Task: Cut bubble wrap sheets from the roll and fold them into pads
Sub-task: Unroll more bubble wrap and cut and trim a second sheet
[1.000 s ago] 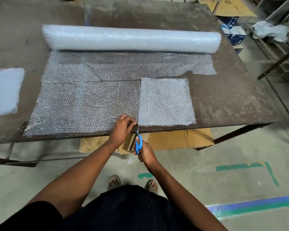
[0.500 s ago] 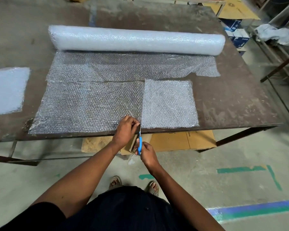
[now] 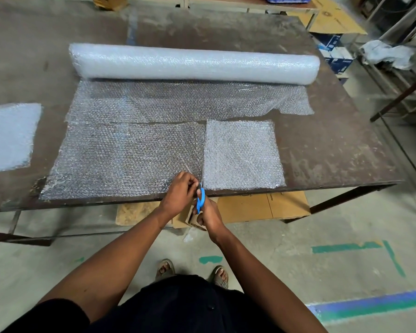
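Clear, single-layer bubble wrap sheet [image 3: 120, 157], unrolled from the white roll [image 3: 192, 64] across the brown table [image 3: 334, 150]: light, limp and slippery, so the left hand [image 3: 178, 195] pinches its near edge beside the blue-handled scissors [image 3: 200, 199] gripped by the right hand [image 3: 208, 216].

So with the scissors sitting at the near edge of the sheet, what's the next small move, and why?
Probably snip forward, away from the body. The right hand holds the blue scissors at the table's near edge, the left hand pinches the bubble wrap sheet beside them, and most of the sheet ahead looks uncut.
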Demonstrator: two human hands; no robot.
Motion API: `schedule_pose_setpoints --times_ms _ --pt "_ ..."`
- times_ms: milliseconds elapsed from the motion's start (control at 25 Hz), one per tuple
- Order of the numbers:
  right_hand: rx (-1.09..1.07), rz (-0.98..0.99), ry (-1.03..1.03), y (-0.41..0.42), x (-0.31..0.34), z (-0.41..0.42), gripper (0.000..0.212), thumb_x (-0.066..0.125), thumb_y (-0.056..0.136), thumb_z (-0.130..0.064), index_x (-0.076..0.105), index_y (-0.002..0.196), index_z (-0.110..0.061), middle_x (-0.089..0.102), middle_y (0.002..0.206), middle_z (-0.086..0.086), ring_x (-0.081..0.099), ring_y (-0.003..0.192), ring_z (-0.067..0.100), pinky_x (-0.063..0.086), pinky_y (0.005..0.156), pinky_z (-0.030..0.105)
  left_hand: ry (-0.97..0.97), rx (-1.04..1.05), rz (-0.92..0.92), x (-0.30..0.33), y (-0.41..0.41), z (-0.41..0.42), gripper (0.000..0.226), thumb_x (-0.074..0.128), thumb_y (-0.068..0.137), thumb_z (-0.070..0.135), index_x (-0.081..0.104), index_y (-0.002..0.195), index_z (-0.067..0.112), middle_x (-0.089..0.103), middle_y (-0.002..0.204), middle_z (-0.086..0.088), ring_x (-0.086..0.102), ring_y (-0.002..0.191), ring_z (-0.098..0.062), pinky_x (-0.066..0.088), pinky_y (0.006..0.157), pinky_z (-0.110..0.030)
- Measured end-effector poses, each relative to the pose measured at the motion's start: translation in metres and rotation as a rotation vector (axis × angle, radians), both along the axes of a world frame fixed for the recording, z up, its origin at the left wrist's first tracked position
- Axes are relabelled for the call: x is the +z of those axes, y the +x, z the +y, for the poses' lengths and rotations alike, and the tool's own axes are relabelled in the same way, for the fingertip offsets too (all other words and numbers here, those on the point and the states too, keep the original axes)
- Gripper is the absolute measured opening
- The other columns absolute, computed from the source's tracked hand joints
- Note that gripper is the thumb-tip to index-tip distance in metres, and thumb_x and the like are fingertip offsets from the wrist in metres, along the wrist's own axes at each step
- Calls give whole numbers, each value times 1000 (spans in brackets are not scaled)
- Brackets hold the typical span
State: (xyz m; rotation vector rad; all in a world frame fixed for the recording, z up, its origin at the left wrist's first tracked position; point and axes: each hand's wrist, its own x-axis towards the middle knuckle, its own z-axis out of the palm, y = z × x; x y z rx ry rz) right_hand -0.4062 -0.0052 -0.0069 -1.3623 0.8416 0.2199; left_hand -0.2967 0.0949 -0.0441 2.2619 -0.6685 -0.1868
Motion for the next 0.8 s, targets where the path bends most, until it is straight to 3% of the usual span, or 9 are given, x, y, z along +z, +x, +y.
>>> schedule_pose_setpoints --times_ms 560,800 --pt "7 -58 -48 6 -4 -20 47 62 105 -49 73 104 -3 56 68 1 37 48 4 26 46 19 -24 31 19 3 -1 -3 2 62 102 14 60 102 15 52 102 2 51 93 -14 41 80 -30" --pt "15 -9 -60 22 10 -21 45 60 104 -55 70 85 -16 60 68 -1 44 47 9 33 44 22 -15 22 30 1 0 -4 3 63 102 14 59 102 14 51 103 2 51 95 -16 45 83 -33"
